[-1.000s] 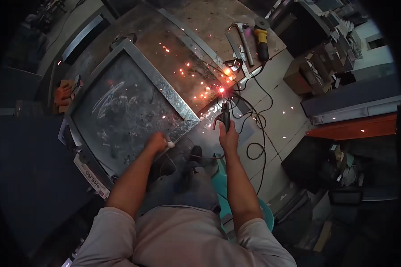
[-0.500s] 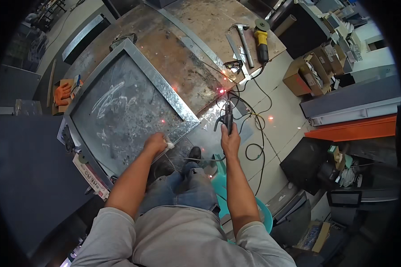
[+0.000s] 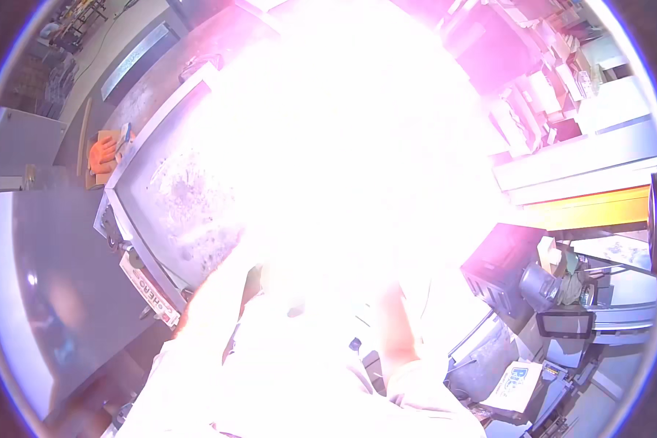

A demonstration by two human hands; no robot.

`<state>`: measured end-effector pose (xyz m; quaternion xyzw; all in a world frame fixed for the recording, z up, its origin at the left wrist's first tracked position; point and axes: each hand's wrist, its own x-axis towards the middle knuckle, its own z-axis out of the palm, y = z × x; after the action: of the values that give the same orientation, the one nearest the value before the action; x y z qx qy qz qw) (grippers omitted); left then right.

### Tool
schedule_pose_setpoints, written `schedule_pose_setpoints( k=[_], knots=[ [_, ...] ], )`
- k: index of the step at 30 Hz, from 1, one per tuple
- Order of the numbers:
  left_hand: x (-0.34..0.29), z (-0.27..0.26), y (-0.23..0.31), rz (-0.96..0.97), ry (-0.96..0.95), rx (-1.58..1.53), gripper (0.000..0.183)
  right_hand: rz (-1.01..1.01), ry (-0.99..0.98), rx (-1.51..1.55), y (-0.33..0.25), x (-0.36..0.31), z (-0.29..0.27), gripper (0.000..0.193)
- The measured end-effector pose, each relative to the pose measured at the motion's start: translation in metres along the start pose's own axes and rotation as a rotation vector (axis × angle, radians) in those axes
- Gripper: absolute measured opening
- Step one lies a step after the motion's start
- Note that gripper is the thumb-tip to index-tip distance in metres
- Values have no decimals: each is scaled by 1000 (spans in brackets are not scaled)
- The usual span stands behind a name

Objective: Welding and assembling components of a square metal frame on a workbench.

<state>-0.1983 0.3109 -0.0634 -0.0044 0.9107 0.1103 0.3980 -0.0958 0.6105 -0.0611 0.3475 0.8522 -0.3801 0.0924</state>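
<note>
A blinding white-pink glare fills the middle of the view and swallows both of my hands. My left forearm (image 3: pixel 215 303) reaches up into it beside the near edge of a framed metal panel (image 3: pixel 182 182); the fingers are lost in the light. The panel's far-left frame rail (image 3: pixel 153 120) still shows, while its right side is washed out. My right forearm (image 3: pixel 398 332) also runs up into the brightness. Neither my right hand nor anything in it can be made out. The bench top under the glare is hidden too.
Orange gloves (image 3: pixel 102 152) lie in a cardboard box left of the panel. A large dark sheet surface (image 3: pixel 80 255) stands at the left. To the right are an orange-yellow beam (image 3: pixel 591 209), a dark box-shaped case (image 3: pixel 504 263) and a pale carton (image 3: pixel 515 390).
A glare has burst over the middle. Half a second ago my right hand gripped a welding electrode holder and my left was at the panel's near corner; the bench tools and cables have vanished in light.
</note>
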Motion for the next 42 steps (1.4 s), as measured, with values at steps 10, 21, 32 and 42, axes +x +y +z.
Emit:
schedule_pose_setpoints(
  k=[10, 21, 32, 42],
  knots=[
    [6, 2, 4, -21, -9, 37, 31, -283, 300, 56, -5, 6, 5, 53],
    [12, 23, -16, 67, 99, -112, 55, -77, 177, 346, -23, -11, -14, 36],
    [-12, 1, 5, 10, 37, 13, 29, -69, 50, 515, 3, -152, -12, 41],
    [-17, -3, 6, 88, 67, 41, 34, -95, 30, 385, -14, -172, -1, 40]
  ],
)
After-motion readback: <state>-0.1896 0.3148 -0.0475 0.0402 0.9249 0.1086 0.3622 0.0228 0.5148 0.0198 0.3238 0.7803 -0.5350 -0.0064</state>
